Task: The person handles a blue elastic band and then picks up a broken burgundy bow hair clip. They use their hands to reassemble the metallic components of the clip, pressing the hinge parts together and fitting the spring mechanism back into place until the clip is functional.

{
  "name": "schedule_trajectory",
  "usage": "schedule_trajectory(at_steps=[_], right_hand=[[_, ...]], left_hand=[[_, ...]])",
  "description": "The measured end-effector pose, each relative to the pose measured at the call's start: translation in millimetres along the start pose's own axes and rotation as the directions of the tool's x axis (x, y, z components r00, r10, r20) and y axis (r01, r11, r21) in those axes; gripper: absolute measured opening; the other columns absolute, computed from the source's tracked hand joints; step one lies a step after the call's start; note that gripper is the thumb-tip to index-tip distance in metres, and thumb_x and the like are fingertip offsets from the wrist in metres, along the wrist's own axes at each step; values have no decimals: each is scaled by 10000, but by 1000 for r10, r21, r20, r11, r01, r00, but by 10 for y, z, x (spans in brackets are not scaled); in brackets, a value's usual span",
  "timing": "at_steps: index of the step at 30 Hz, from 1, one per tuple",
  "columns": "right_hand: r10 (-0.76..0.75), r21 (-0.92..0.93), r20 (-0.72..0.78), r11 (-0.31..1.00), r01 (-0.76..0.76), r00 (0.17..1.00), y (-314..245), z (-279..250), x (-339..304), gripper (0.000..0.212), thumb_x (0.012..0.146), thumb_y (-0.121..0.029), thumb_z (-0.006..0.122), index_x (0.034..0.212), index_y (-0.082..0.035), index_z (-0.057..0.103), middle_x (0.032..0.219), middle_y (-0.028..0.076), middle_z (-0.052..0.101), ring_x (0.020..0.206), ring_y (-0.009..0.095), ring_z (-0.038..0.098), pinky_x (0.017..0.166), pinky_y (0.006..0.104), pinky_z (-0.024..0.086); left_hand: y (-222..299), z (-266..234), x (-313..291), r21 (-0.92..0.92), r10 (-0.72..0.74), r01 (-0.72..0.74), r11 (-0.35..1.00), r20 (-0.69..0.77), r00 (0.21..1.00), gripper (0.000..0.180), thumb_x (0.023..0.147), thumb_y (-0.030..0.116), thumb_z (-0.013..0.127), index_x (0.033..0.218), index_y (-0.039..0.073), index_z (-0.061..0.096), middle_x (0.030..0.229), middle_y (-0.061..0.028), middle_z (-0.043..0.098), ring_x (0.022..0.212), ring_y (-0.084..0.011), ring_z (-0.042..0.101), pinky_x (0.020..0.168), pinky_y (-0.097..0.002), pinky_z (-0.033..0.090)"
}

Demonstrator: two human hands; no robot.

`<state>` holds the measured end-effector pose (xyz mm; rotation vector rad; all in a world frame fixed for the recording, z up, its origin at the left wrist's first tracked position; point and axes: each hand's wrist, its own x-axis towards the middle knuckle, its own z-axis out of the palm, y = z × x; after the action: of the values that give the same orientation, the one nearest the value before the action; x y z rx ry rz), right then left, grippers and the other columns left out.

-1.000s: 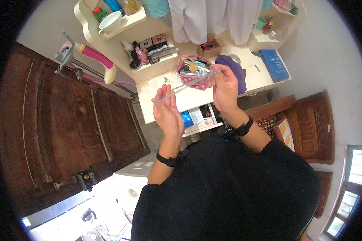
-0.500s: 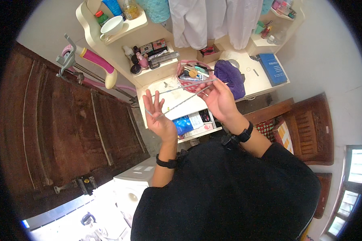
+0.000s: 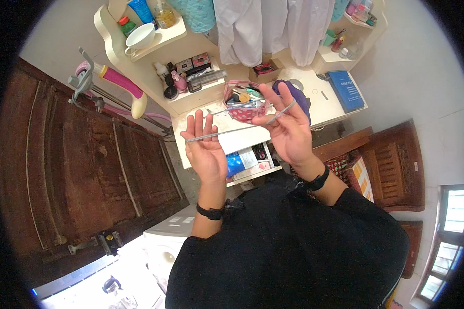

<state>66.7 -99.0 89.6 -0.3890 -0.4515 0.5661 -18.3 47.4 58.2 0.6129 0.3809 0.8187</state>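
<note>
A loop of thin grey string [image 3: 232, 132] is stretched between my two hands, above the cream dressing table. My left hand [image 3: 206, 158] holds one end of the loop round its thumb and fingers, which are stretched out. The other end runs round the raised, spread fingers of my right hand [image 3: 292, 140]. Two strands span the gap, a nearer one in plain view and a farther one in front of the pink polka-dot basket [image 3: 241, 114]. Behind my right hand lies a purple cloth [image 3: 305, 105], partly hidden by the fingers.
An open drawer [image 3: 255, 177] with a blue packet [image 3: 235, 164] sits below my hands. A blue book [image 3: 346, 91] lies on the table's right. Cosmetics and a white cup [image 3: 140, 36] stand on side shelves. A wooden chair [image 3: 394, 167] is at right, a brown door [image 3: 82, 170] at left.
My right hand has gone from pinching the string to spread fingers with the loop round them. The left fingers have straightened upward, and the strands have shifted with the hands.
</note>
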Motion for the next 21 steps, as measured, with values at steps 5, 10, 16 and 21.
schedule_trajectory(at_steps=[5,10,16,21], right_hand=[[-400,-590,83,718,368,913,184,-166,81,551,989,1,469,1502,-60,278,1467,194,422,979,278,679,877,367,575],[-328,-596,-94,775,211,940,112,-86,88,503,994,-54,474,1465,7,309,1425,201,464,1028,290,657,887,357,566],[11,43,-222,999,-1,975,-112,-11,142,447,885,-125,486,1310,15,500,1185,189,606,988,335,634,1057,491,390],[220,-143,67,967,-209,973,-268,-200,48,262,891,-186,547,1074,-14,620,657,0,444,657,183,498,912,407,406]], left_hand=[[-150,-71,-3,207,215,-251,946,182,960,582,1029,413,418,1467,40,331,1494,-151,403,1050,-253,629,828,-313,527],[-172,-136,-21,194,289,-348,917,278,916,596,1020,401,453,1473,32,340,1516,-156,375,1026,-264,642,795,-312,530],[-162,-169,5,303,377,-461,834,298,877,609,998,415,495,1452,25,381,1500,-141,408,1021,-280,647,745,-295,536],[-114,-238,49,373,399,-475,797,265,878,642,983,436,520,1430,-9,399,1507,-153,393,994,-288,663,705,-266,544]])
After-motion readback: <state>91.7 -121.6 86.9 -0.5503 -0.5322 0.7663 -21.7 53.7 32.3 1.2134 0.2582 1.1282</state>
